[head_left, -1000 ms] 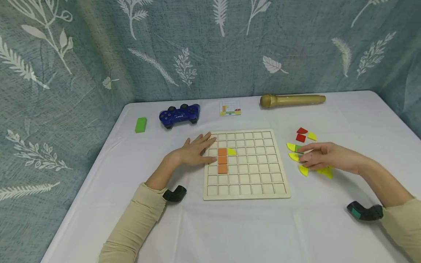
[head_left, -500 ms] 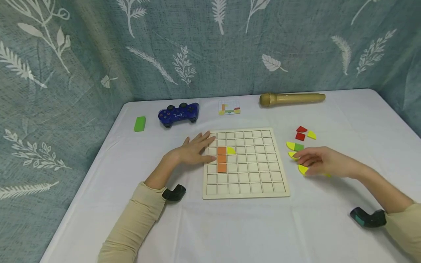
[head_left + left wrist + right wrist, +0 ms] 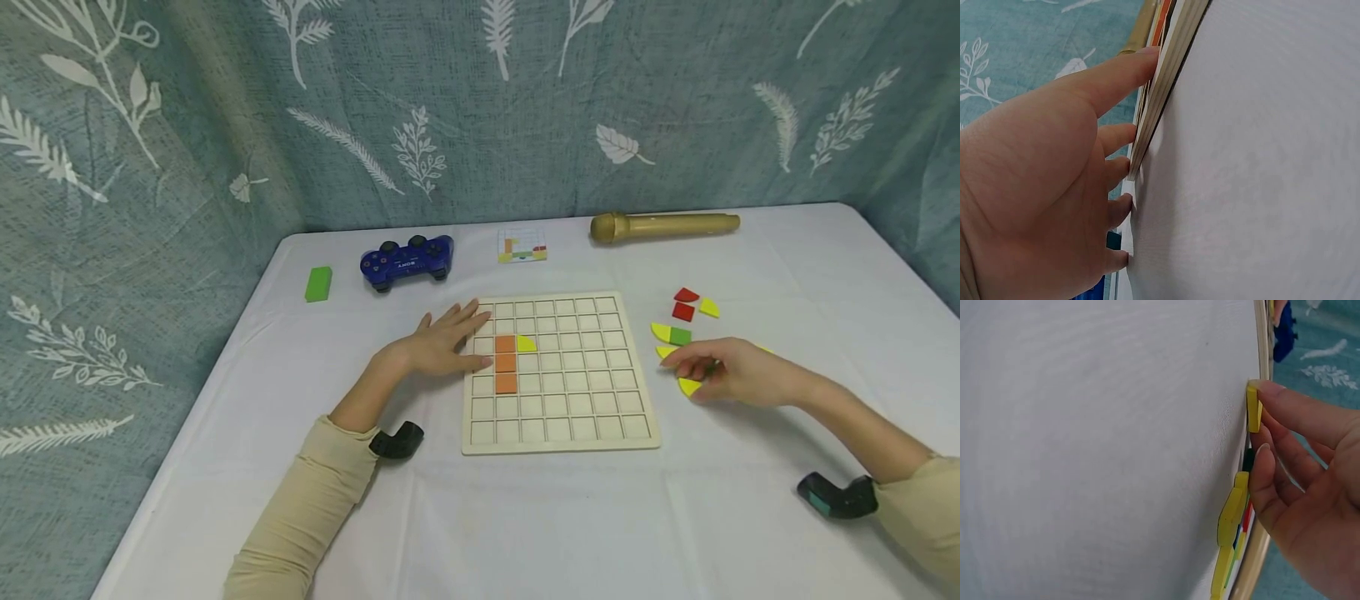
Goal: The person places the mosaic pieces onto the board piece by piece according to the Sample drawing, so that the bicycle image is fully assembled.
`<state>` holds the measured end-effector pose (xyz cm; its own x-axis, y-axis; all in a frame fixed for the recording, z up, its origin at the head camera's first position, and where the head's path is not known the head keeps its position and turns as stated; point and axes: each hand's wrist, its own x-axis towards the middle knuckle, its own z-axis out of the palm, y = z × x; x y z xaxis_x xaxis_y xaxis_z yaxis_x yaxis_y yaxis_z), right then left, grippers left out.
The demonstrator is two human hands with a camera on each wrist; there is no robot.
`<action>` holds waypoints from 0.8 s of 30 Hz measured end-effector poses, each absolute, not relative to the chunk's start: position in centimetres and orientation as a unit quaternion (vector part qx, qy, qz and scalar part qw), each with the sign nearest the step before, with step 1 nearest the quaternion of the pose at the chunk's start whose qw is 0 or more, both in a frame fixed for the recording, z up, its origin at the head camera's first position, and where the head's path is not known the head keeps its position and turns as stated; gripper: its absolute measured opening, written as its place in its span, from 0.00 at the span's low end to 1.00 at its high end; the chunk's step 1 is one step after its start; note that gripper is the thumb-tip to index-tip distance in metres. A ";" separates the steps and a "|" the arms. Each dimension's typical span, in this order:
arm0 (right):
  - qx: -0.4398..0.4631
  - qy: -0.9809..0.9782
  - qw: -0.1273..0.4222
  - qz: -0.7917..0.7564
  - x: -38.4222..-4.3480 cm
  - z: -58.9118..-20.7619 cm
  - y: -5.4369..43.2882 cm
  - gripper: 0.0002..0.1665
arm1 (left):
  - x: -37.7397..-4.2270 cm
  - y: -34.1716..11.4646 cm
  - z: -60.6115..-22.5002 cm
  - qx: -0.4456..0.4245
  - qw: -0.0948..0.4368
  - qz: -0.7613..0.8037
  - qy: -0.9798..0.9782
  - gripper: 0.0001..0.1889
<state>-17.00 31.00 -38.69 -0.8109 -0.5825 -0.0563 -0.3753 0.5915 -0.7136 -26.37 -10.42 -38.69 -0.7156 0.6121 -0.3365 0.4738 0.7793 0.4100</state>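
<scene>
My left hand [image 3: 438,346] rests on the left edge of a wooden grid board [image 3: 566,454], thumb and fingers spread onto its rim. On the board sit an orange column [image 3: 506,363] and a yellow quarter-circle tile [image 3: 527,343]. Right of the board, my right hand [image 3: 742,373] is low over loose tiles. Its thumb tip touches a yellow rounded tile [image 3: 1252,407], the lower one [image 3: 688,387] in the head view. The index fingertip reaches another yellow tile [image 3: 664,352], well apart from the thumb. The other fingers are bent, and the palm hides more yellow tiles.
Beside the right hand lie a green tile [image 3: 680,336], red tiles [image 3: 683,311] and a yellow tile [image 3: 709,308]. Along the back are a green block [image 3: 318,283], a blue game controller [image 3: 407,260], a pattern card [image 3: 522,246] and a gold microphone [image 3: 663,227].
My right hand has moved slightly toward me, off the green tile, and its thumb has come down to the lower yellow tile. The left hand and board stay as they were.
</scene>
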 end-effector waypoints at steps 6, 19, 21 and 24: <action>-0.279 0.885 0.134 -0.347 -17.2 -38.7 30.8 0.25 | -26.3 -10.5 -38.6 0.299 0.232 0.154 0.913 0.43; -0.220 0.917 0.116 -0.313 -18.0 -37.9 29.8 0.16 | -26.5 -10.6 -38.8 0.302 0.231 0.151 0.912 0.43; -0.209 0.915 0.117 -0.324 -18.1 -37.6 29.4 0.15 | -26.5 -10.6 -38.8 0.302 0.231 0.151 0.912 0.43; -0.184 0.909 0.135 -0.350 -18.4 -37.2 28.7 0.15 | -26.5 -10.5 -38.8 0.302 0.231 0.150 0.913 0.43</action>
<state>-18.35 28.70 -37.23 -0.8954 -0.4297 -0.1169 -0.2406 0.6877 -0.6850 -26.48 -10.53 -38.80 -0.7109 0.6210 -0.3302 0.4826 0.7722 0.4133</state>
